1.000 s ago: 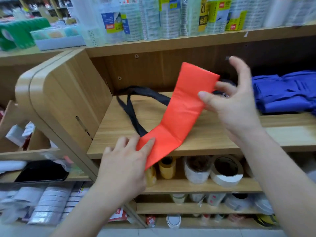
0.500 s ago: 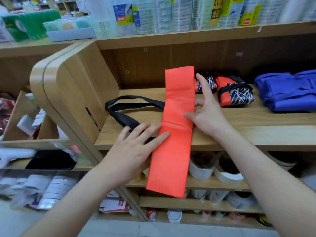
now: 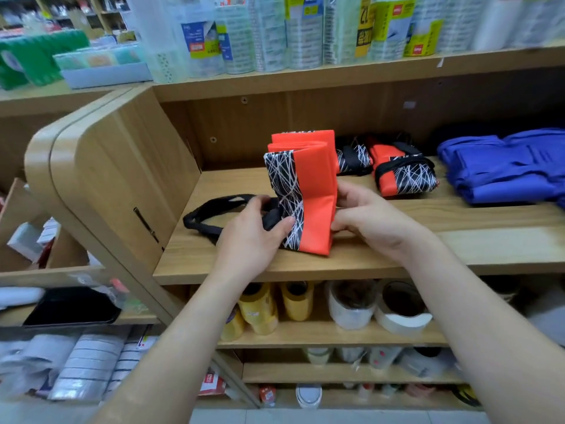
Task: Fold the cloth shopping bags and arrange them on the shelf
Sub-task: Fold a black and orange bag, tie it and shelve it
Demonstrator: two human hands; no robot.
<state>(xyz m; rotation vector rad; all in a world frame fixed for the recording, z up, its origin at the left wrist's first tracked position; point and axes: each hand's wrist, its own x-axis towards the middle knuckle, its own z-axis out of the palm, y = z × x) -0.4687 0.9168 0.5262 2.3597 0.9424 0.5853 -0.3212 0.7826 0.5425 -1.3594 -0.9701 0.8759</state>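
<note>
Now holding the orange bag (image 3: 315,206) upright on the front part of the shelf (image 3: 412,258), folded into a thick packet. Gripping with the left hand (image 3: 253,240) round the black-and-white patterned side, thumb on the front, and pinching the orange edge with the right hand (image 3: 370,221): both grips clamped on the bag. Seems to be the last folds before binding with the handles.

Could spring open if either grip relaxes, because of the loose layers standing apart at the top. Could also catch on the black handles (image 3: 211,209), lying loose to the left on the shelf, partly behind the left hand and near the wooden side panel (image 3: 122,166).

Just behind, two finished bundles (image 3: 403,175), easy to knock when pushing this one back. Further right, well apart, a pile of blue bags (image 3: 504,169). Above all, rows of packaged rolls (image 3: 305,32) on the upper shelf.
</note>
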